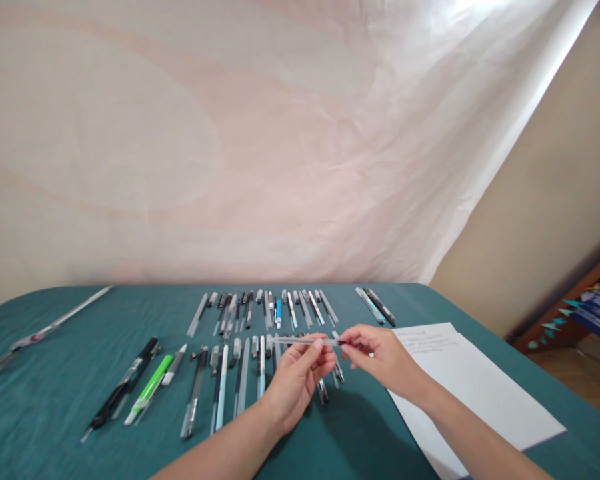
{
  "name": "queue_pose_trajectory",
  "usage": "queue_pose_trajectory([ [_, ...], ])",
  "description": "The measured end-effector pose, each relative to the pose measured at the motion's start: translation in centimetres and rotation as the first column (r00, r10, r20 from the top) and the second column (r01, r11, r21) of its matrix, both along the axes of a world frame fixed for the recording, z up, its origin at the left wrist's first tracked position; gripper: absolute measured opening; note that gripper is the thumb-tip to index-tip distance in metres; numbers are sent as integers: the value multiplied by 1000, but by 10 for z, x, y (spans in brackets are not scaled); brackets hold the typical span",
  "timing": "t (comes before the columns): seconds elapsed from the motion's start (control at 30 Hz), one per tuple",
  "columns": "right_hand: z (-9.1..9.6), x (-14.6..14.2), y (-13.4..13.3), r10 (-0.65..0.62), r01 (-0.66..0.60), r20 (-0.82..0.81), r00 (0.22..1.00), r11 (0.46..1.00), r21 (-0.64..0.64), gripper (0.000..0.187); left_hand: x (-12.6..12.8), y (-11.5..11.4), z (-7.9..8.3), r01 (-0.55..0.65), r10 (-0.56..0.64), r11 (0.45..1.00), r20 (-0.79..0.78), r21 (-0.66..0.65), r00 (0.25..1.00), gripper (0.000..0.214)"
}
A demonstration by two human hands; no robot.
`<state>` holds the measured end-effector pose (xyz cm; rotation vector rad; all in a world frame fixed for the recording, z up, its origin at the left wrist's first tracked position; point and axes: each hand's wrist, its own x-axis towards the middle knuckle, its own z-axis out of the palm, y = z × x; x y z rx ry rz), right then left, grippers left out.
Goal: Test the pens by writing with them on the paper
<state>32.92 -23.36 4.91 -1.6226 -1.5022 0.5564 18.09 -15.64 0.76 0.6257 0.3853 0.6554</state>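
Note:
A clear pen (300, 341) lies level in the air above the teal tablecloth (80, 320). My left hand (297, 380) pinches its barrel between thumb and fingers. Fingertips of my right hand (380, 357) are closed on the pen's dark right end. Directly under both hands lies the near row of pens (240, 380), with a far row of pens and caps (265, 308) beyond it.
A green highlighter (150, 389) and black pens (127, 383) lie at the left. A long thin stick (55, 325) rests at the far left. Two pens (376, 307) sit apart at the back right. White paper sheets (480, 393) lie under my right forearm. A pale cloth backdrop hangs behind.

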Motion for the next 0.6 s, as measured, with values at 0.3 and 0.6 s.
queue_pose_trajectory([
  [0.3, -1, -3, 0, 14, -14, 26, 1000, 1000, 3, 19, 0, 2, 2, -4, 3, 1000, -7, -26, 1000, 17],
  [0.6, -16, -6, 5, -22, 22, 4, 1000, 999, -48, 40, 0, 1, 0, 18, -18, 1000, -6, 14, 1000, 18],
])
